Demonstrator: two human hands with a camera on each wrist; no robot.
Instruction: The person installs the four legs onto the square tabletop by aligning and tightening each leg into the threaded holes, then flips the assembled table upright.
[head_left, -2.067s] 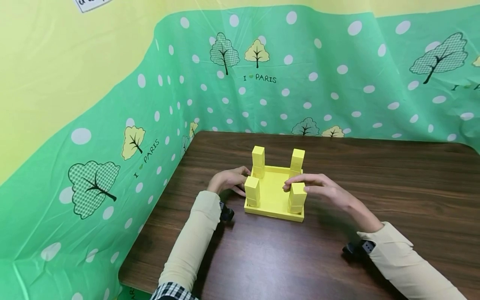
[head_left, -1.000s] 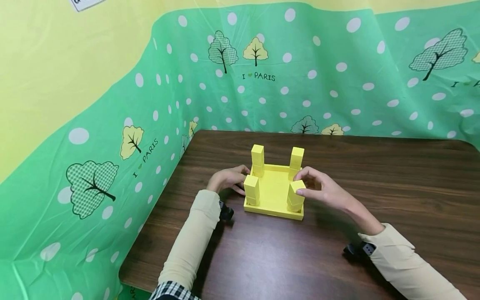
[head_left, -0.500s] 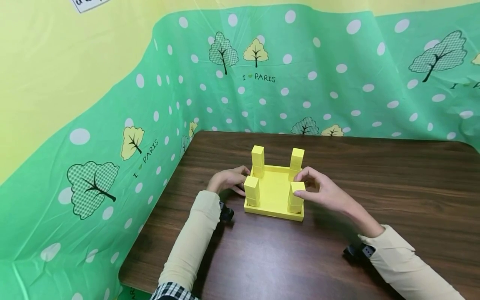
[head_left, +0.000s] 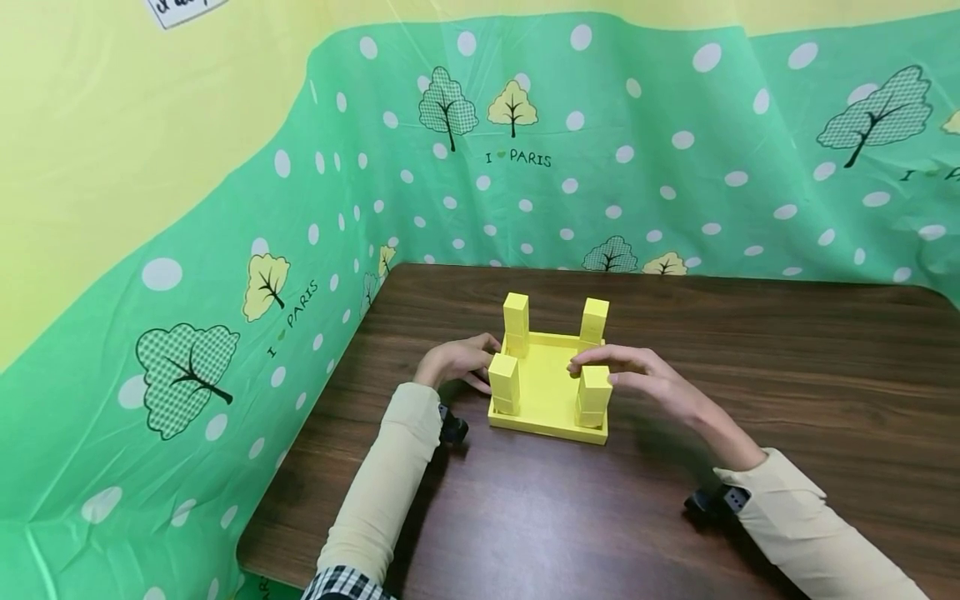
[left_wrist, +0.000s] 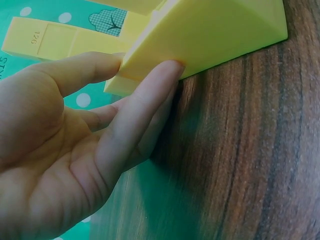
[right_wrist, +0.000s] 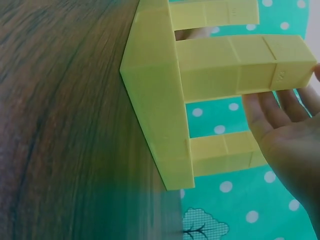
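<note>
A shallow yellow tray point(head_left: 547, 431) stands on the table with a stacked yellow block column at each corner. Against its left wall rests my left hand point(head_left: 459, 362); in the left wrist view one fingertip lies on the outer wall point(left_wrist: 215, 37) and another digit reaches the rim. My right hand point(head_left: 660, 379) is at the near right column point(head_left: 595, 396), its straight fingers stretched past the column's far side and the thumb at its top right edge. That column stands upright. In the right wrist view, seams divide the same column point(right_wrist: 215, 67), and small raised marks show on its end block.
The other columns are the near left point(head_left: 505, 385), far left point(head_left: 517, 323) and far right point(head_left: 595, 321). Beneath lies a dark wood-grain table point(head_left: 787, 358). A green and yellow printed cloth point(head_left: 675, 175) hangs along its back and left side.
My right fingers and thumb pinched the near right column's top block earlier and have now loosened and straightened. That block went from slightly skewed to upright. The left hand has stayed in place.
</note>
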